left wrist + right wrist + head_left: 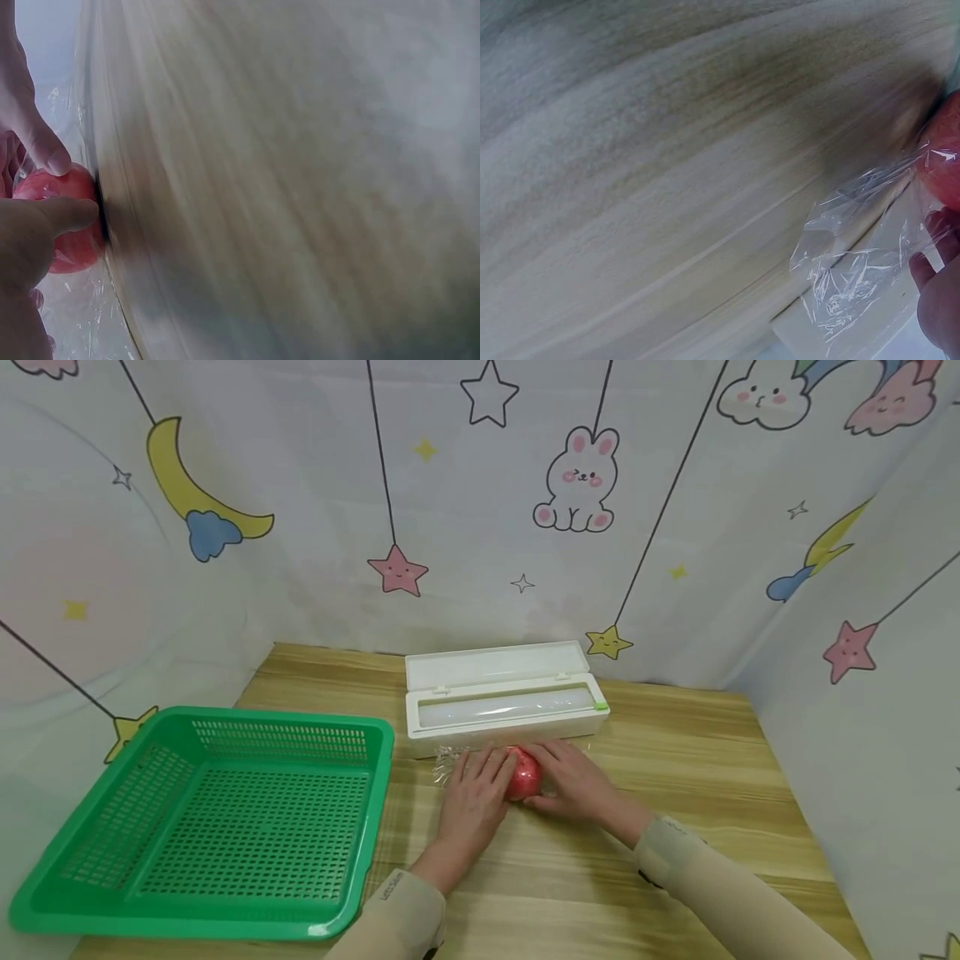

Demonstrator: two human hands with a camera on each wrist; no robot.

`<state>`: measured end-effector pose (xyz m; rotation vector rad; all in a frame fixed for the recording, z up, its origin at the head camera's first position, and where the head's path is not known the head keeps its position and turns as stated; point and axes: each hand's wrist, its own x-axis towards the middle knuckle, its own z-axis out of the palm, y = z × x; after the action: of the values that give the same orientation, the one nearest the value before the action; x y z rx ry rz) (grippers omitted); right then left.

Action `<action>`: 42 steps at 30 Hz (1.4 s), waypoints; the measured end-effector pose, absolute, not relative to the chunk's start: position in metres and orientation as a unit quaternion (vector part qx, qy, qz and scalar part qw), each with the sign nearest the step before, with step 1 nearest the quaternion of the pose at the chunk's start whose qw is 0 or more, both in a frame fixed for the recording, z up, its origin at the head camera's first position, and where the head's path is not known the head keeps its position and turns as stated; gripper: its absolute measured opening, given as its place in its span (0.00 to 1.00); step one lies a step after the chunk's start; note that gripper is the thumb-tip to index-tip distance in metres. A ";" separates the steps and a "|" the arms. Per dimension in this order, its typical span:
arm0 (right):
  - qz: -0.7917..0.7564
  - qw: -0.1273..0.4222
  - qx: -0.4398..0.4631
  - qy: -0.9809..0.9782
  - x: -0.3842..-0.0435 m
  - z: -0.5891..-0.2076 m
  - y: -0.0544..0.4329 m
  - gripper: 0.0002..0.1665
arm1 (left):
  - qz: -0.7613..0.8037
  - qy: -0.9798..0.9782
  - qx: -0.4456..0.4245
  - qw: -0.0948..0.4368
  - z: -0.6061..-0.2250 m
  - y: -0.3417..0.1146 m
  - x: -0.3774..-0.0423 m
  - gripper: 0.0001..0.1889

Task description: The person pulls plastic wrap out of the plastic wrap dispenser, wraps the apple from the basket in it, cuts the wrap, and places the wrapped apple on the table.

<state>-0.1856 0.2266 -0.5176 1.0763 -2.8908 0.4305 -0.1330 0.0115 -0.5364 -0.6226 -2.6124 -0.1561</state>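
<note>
A red apple (523, 777) sits on the table between both hands, with clear cling film (448, 764) around it. My left hand (476, 797) holds its left side, the fingers reaching over the top. On the other side my right hand (573, 781) grips it, fingers at the back and thumb at the front. Loose, crinkled film (847, 277) spreads out beside the apple in the right wrist view. From the left wrist, thumbs press film against the red skin (75, 251). The hands hide part of the wrap.
Just behind the hands stands a white cling film box (517, 727), its lid (495, 667) raised and a film roll (510, 706) inside. A green plastic basket (378, 810) takes up the left of the wooden table (675, 860). Printed curtains (480, 602) enclose the back and sides.
</note>
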 end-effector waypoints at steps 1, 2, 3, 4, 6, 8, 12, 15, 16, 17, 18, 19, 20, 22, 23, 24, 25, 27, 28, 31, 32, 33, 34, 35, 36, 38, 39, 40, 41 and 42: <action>0.139 0.013 0.347 -0.928 -0.186 -0.518 0.226 0.51 | -0.052 -0.946 -0.226 0.226 -0.537 0.011 -0.133 0.40; 0.140 0.013 0.348 -0.927 -0.186 -0.518 0.226 0.52 | -0.049 -0.946 -0.226 0.227 -0.537 0.011 -0.134 0.40; 0.142 0.013 0.349 -0.926 -0.186 -0.519 0.226 0.53 | -0.047 -0.946 -0.226 0.227 -0.538 0.011 -0.134 0.40; 0.143 0.014 0.351 -0.925 -0.186 -0.519 0.226 0.53 | -0.047 -0.946 -0.226 0.227 -0.538 0.011 -0.135 0.41; 0.145 0.016 0.354 -0.924 -0.186 -0.521 0.225 0.53 | -0.048 -0.946 -0.224 0.230 -0.538 0.011 -0.136 0.40; 0.146 0.022 0.355 -0.923 -0.187 -0.522 0.224 0.53 | -0.053 -0.945 -0.223 0.232 -0.538 0.011 -0.136 0.39; 0.145 0.034 0.357 -0.922 -0.188 -0.523 0.224 0.52 | -0.063 -0.947 -0.218 0.228 -0.535 0.012 -0.136 0.38; 0.145 0.038 0.357 -0.922 -0.189 -0.523 0.224 0.52 | -0.070 -0.950 -0.216 0.213 -0.530 0.013 -0.136 0.38; 0.146 0.038 0.357 -0.922 -0.189 -0.523 0.224 0.51 | -0.073 -0.952 -0.215 0.206 -0.529 0.013 -0.136 0.39; 0.146 0.038 0.357 -0.922 -0.189 -0.523 0.224 0.51 | -0.075 -0.953 -0.213 0.200 -0.527 0.013 -0.136 0.39; 0.146 0.037 0.357 -0.922 -0.189 -0.522 0.225 0.51 | -0.077 -0.955 -0.212 0.193 -0.526 0.013 -0.136 0.39; 0.148 0.035 0.357 -0.922 -0.189 -0.522 0.224 0.51 | -0.078 -0.956 -0.210 0.188 -0.524 0.013 -0.136 0.39; 0.149 0.034 0.357 -0.922 -0.189 -0.521 0.224 0.51 | -0.081 -0.957 -0.209 0.184 -0.523 0.013 -0.136 0.39; 0.151 0.031 0.356 -0.922 -0.189 -0.520 0.224 0.51 | -0.086 -0.958 -0.207 0.180 -0.521 0.013 -0.136 0.38; 0.151 0.030 0.355 -0.922 -0.189 -0.520 0.224 0.51 | -0.088 -0.958 -0.207 0.179 -0.521 0.013 -0.136 0.38; 0.152 0.027 0.355 -0.922 -0.188 -0.520 0.224 0.51 | -0.092 -0.958 -0.207 0.178 -0.520 0.013 -0.135 0.38; 0.153 0.026 0.355 -0.922 -0.188 -0.520 0.225 0.51 | -0.095 -0.958 -0.208 0.176 -0.520 0.012 -0.135 0.38; 0.154 0.023 0.354 -0.922 -0.188 -0.520 0.225 0.51 | -0.101 -0.957 -0.209 0.171 -0.520 0.012 -0.134 0.38; 0.154 0.022 0.355 -0.922 -0.187 -0.520 0.226 0.51 | -0.105 -0.957 -0.210 0.169 -0.520 0.011 -0.134 0.38; 0.156 0.019 0.358 -0.920 -0.186 -0.519 0.227 0.51 | -0.116 -0.957 -0.211 0.162 -0.519 0.010 -0.132 0.37; 0.157 0.016 0.358 -0.920 -0.186 -0.519 0.228 0.51 | -0.121 -0.956 -0.212 0.162 -0.519 0.010 -0.132 0.37; 0.156 0.014 0.359 -0.920 -0.185 -0.519 0.229 0.52 | -0.125 -0.955 -0.212 0.162 -0.519 0.010 -0.132 0.37; 0.157 0.012 0.360 -0.920 -0.184 -0.518 0.230 0.52 | -0.130 -0.955 -0.213 0.162 -0.519 0.009 -0.132 0.37; 0.160 0.010 0.361 -0.919 -0.184 -0.518 0.230 0.52 | -0.133 -0.954 -0.213 0.162 -0.519 0.009 -0.132 0.37; 0.162 0.008 0.361 -0.918 -0.183 -0.518 0.231 0.52 | -0.135 -0.954 -0.213 0.160 -0.519 0.009 -0.132 0.36; 0.167 0.008 0.363 -0.917 -0.182 -0.518 0.232 0.53 | -0.141 -0.954 -0.212 0.157 -0.519 0.008 -0.132 0.36; 0.169 0.010 0.366 -0.915 -0.182 -0.519 0.232 0.53 | -0.144 -0.954 -0.211 0.155 -0.519 0.008 -0.132 0.36; 0.168 0.016 0.368 -0.914 -0.182 -0.520 0.232 0.54 | -0.147 -0.954 -0.210 0.152 -0.518 0.007 -0.133 0.36; 0.168 0.022 0.372 -0.913 -0.182 -0.520 0.231 0.54 | -0.151 -0.955 -0.209 0.149 -0.518 0.007 -0.133 0.36; 0.163 0.029 0.376 -0.912 -0.182 -0.521 0.231 0.54 | -0.153 -0.955 -0.207 0.145 -0.518 0.007 -0.134 0.35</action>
<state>-0.1821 0.2308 -0.5211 1.1605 -2.8118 0.5018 -0.1338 0.0070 -0.5179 -0.5953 -2.7527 -0.4412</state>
